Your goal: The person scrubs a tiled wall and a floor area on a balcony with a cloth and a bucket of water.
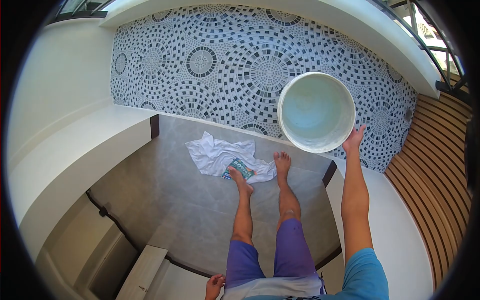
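A round white bucket (316, 112) with a pale bluish inside is over the patterned floor, right of centre. My right hand (354, 139) is at its lower right rim, fingers partly hidden by the bucket and closed on its edge. Down by the purple shorts, my left hand (215, 286) hangs with curled fingers and nothing visible in it. On the grey floor lies a crumpled white cloth (215, 152) with a green printed patch (241, 169). One bare foot rests on the cloth, the other is beside its right end.
Black-and-white mosaic tiles (200, 30) cover the floor beyond a low threshold. White walls stand at both sides. Wooden slats (430, 165) and a dark metal railing are at the right. A light cabinet (142, 272) is at the lower left.
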A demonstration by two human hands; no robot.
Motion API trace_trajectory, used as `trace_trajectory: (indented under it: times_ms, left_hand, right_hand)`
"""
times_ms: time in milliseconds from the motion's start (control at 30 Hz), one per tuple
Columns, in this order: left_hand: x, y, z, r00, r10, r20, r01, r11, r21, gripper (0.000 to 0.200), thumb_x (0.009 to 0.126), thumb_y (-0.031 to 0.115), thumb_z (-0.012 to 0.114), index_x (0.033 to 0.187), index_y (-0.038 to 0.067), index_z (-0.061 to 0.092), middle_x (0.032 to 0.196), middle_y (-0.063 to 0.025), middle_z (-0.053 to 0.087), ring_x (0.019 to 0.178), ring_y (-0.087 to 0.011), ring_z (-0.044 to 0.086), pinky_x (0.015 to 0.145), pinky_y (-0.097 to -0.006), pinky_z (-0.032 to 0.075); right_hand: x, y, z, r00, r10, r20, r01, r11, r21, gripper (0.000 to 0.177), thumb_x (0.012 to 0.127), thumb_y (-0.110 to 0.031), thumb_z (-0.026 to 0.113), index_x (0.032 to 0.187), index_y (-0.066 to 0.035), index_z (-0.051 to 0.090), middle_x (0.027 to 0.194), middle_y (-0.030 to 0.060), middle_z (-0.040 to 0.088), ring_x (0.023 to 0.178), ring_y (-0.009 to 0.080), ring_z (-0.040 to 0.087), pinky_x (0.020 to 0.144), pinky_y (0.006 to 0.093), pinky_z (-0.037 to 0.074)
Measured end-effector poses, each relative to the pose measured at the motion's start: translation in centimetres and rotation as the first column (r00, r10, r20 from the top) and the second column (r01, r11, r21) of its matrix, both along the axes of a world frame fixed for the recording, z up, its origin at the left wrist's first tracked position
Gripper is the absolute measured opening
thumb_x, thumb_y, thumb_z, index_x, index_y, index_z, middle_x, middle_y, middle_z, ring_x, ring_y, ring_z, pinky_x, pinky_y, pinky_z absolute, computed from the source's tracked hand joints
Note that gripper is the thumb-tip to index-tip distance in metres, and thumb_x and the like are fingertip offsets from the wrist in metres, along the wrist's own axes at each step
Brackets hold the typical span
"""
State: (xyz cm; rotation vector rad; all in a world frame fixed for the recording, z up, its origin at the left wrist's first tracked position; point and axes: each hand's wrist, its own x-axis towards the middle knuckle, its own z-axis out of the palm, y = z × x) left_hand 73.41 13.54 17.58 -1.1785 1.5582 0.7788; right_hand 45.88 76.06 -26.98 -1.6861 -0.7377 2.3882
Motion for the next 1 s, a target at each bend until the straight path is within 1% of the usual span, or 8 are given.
trace_trajectory:
  times_ms: [200,300,400,533,633,700,800,1000]
  left_hand:
    - [-2.2,3.0,0.2,0.992,-0.126,-0.006,0.126,0.992,0.002,0.036,0.095,0.026,0.050,0.117,-0.001,0.058,0.105,-0.0129,0.064,0.094,-0.0216,0.060,0.083,-0.0341,0.048]
    - [-1.4,2.7,1.2,0.990,-0.144,0.002,0.144,0.988,-0.049,0.035,0.095,0.027,0.051,0.115,0.000,0.059,0.100,-0.0104,0.065,0.088,-0.0197,0.059,0.080,-0.0331,0.049]
    - [-0.1,2.6,1.1,0.998,-0.046,-0.034,0.044,0.996,-0.082,0.034,0.094,0.027,0.052,0.114,0.000,0.059,0.096,-0.0084,0.065,0.084,-0.0187,0.059,0.076,-0.0321,0.049]
    - [0.2,2.4,0.9,1.000,0.003,0.019,-0.001,0.997,-0.080,0.034,0.094,0.027,0.053,0.115,0.001,0.059,0.095,-0.0085,0.065,0.084,-0.0184,0.059,0.076,-0.0310,0.049]
    - [0.0,2.4,0.8,0.995,-0.098,0.019,0.100,0.992,-0.074,0.033,0.094,0.027,0.053,0.115,0.002,0.060,0.096,-0.0091,0.065,0.085,-0.0191,0.059,0.078,-0.0318,0.049]
    - [0.7,2.4,0.8,0.999,0.028,-0.022,-0.031,0.992,-0.122,0.028,0.091,0.021,0.059,0.110,0.001,0.059,0.094,-0.0063,0.065,0.083,-0.0142,0.060,0.073,-0.0281,0.050]
    - [1.1,2.6,0.7,0.992,0.102,-0.069,-0.111,0.982,-0.153,0.025,0.089,0.017,0.062,0.107,0.001,0.061,0.090,-0.0038,0.064,0.080,-0.0104,0.060,0.070,-0.0256,0.051]
    - [1.0,3.3,0.2,0.990,0.062,-0.124,-0.080,0.986,-0.145,0.025,0.087,0.017,0.063,0.106,0.000,0.061,0.089,-0.0054,0.065,0.080,-0.0113,0.060,0.072,-0.0249,0.049]
  right_hand:
    - [3.8,-11.6,0.9,0.911,-0.413,-0.018,0.390,0.874,-0.291,0.089,0.082,-0.077,0.022,0.144,-0.013,0.028,0.149,0.0087,0.027,0.135,0.0308,0.028,0.110,0.0528,0.020]
    - [1.1,-17.0,2.7,0.901,-0.404,-0.159,0.331,0.875,-0.353,0.082,0.082,-0.071,0.032,0.142,-0.015,0.031,0.147,0.0087,0.031,0.136,0.0309,0.027,0.110,0.0531,0.021]
    - [1.1,-20.3,0.8,0.792,-0.606,-0.075,0.535,0.748,-0.393,0.082,0.080,-0.066,0.041,0.140,-0.011,0.033,0.144,0.0119,0.034,0.136,0.0320,0.027,0.111,0.0525,0.021]
    - [0.3,-23.1,0.1,0.838,-0.545,-0.002,0.471,0.726,-0.502,0.081,0.081,-0.064,0.044,0.136,-0.006,0.035,0.139,0.0159,0.039,0.131,0.0322,0.034,0.106,0.0521,0.028]
    - [-2.0,-24.6,1.3,0.729,-0.652,0.209,0.663,0.599,-0.448,0.074,0.082,-0.060,0.045,0.128,-0.002,0.042,0.129,0.0167,0.048,0.122,0.0297,0.045,0.097,0.0482,0.038]
    - [-3.1,-25.0,2.3,0.681,-0.659,0.319,0.728,0.567,-0.384,0.064,0.085,-0.050,0.050,0.124,0.000,0.043,0.121,0.0189,0.053,0.114,0.0294,0.051,0.087,0.0430,0.043]
    - [-3.9,-23.9,3.3,0.628,-0.500,0.597,0.728,0.648,-0.223,0.048,0.087,-0.034,0.052,0.118,0.001,0.045,0.109,0.0217,0.055,0.102,0.0283,0.056,0.076,0.0345,0.044]
    - [-0.5,-19.9,5.4,0.851,-0.282,0.443,0.349,0.934,-0.077,0.044,0.080,0.005,0.043,0.123,-0.001,0.040,0.115,0.0195,0.048,0.104,0.0271,0.055,0.075,0.0317,0.046]
